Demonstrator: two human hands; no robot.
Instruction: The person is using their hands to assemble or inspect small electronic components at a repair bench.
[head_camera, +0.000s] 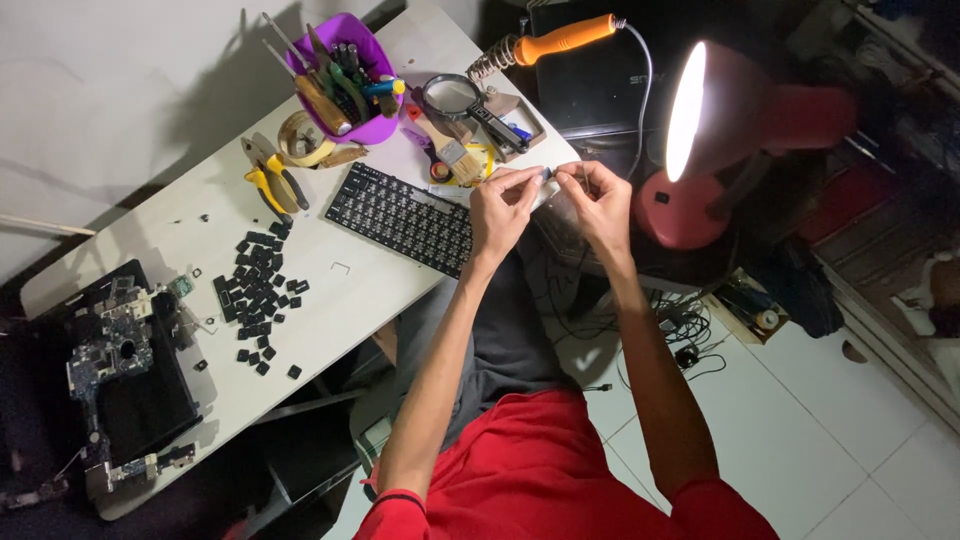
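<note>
Red shirt at the bottom, both my arms reaching up over the table edge. Left hand (500, 210) and right hand (600, 205) meet above the desk, fingertips pinched narrow on one small clear plastic bag (556, 196); what's inside is too small to tell. It hangs between my hands, just right of the black keyboard (400, 215), which lies diagonal on the white table (330, 300).

Left of the keyboard: pile of loose black keycaps (258, 295). Further left, at the table corner, an opened laptop chassis with bare circuit board (115, 375).

Past the keyboard: yellow-handled pliers (268, 185), tape roll (300, 138), purple cup (352, 80) packed with screwdrivers, small paintbrush (445, 145), magnifying glass (455, 98).

Far edge: orange-handled soldering iron (555, 40) in a coil stand, cord trailing right. Red desk lamp (705, 160) lit, base near my right hand. Tangle of cables (690, 330) on the white tile floor.
</note>
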